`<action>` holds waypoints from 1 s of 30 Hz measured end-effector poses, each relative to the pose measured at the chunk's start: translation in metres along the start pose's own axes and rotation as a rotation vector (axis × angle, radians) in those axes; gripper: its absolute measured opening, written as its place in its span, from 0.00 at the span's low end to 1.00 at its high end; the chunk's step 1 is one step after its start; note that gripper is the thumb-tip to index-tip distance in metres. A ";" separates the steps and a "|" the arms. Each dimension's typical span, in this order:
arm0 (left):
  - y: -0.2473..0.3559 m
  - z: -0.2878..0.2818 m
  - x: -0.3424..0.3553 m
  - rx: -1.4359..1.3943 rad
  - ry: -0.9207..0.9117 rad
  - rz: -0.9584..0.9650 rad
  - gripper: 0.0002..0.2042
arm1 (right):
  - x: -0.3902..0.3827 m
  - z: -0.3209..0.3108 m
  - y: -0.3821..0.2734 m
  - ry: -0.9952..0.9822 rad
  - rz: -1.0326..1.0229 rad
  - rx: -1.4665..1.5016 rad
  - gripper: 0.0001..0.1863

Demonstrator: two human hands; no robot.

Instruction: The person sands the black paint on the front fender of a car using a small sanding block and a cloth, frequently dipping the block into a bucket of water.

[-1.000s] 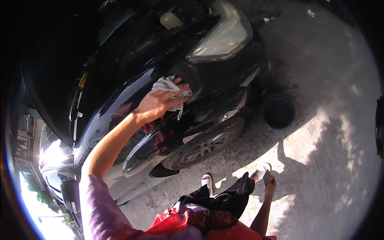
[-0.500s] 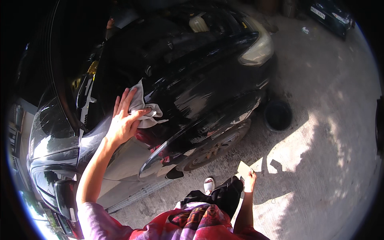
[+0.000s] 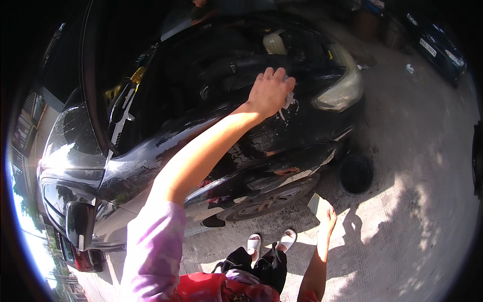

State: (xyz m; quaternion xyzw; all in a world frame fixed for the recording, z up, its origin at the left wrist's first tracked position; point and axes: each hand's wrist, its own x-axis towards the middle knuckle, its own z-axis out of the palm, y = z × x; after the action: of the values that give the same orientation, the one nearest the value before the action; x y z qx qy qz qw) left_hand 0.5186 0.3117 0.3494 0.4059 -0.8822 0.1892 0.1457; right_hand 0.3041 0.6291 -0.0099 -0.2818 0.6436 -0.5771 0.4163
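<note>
My left hand (image 3: 270, 91) reaches far across the black car's front fender (image 3: 307, 132), fingers curled over a bunched grey cloth (image 3: 290, 100). Most of the cloth is hidden under the hand; only a crumpled edge shows by the fingertips. The cloth is against the glossy panel, a little left of the cloudy headlight (image 3: 338, 93). Low on my right side, my right hand (image 3: 328, 217) grips a pale, flat rectangular piece (image 3: 317, 205) by one edge, away from the car. Its exact kind I cannot make out.
A dark bucket (image 3: 356, 190) stands on the concrete beside the front wheel (image 3: 266, 202). The engine bay is exposed, with a whitish reservoir (image 3: 274, 44) inside. The side mirror (image 3: 79, 224) juts out at left. Another person (image 3: 200, 14) is beyond the car; a second dark car (image 3: 436, 46) sits far right.
My left hand has slid the cloth right and forward along the fender, from near the windshield end toward the headlight. I have stepped closer; the right hand still holds the flat piece.
</note>
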 end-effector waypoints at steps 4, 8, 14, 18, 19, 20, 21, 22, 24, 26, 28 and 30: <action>-0.003 0.017 0.029 0.019 0.011 -0.186 0.13 | -0.014 -0.008 -0.015 -0.084 0.030 -0.128 0.16; -0.024 -0.027 -0.074 -0.053 0.122 -0.300 0.17 | -0.034 -0.073 0.010 0.054 0.130 0.088 0.14; -0.182 -0.131 -0.317 0.221 0.144 -0.742 0.17 | 0.005 -0.007 -0.078 -0.286 -0.055 -0.113 0.05; -0.232 -0.134 -0.362 0.108 0.147 -0.837 0.16 | 0.059 0.135 -0.251 -0.242 -0.668 -0.482 0.26; -0.231 -0.137 -0.368 0.119 0.155 -0.829 0.17 | 0.048 0.169 -0.306 -0.348 -0.493 -0.504 0.33; -0.225 -0.126 -0.361 0.105 0.218 -0.794 0.18 | 0.053 0.185 -0.336 -0.318 -0.557 -0.585 0.36; -0.219 -0.120 -0.352 0.096 0.282 -0.755 0.19 | 0.062 0.200 -0.346 -0.245 -0.635 -0.583 0.37; -0.218 -0.121 -0.350 0.098 0.306 -0.739 0.20 | 0.061 0.220 -0.354 -0.195 -0.650 -0.572 0.39; -0.213 -0.116 -0.350 0.119 0.334 -0.754 0.21 | 0.057 0.253 -0.316 -0.148 -0.729 -0.919 0.43; -0.211 -0.125 -0.361 0.124 0.350 -0.781 0.21 | 0.007 0.282 -0.316 -0.435 -0.709 -0.948 0.44; -0.212 -0.123 -0.367 0.112 0.413 -0.781 0.22 | -0.029 0.295 -0.324 -0.480 -0.828 -0.911 0.41; -0.205 -0.126 -0.358 0.058 0.440 -0.761 0.23 | -0.025 0.296 -0.330 -0.412 -0.843 -0.956 0.40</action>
State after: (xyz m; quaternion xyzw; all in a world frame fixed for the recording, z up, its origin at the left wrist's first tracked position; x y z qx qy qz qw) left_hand 0.9152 0.4828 0.3585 0.6559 -0.6120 0.2288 0.3780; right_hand 0.5320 0.4419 0.3220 -0.7669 0.5707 -0.2762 0.0989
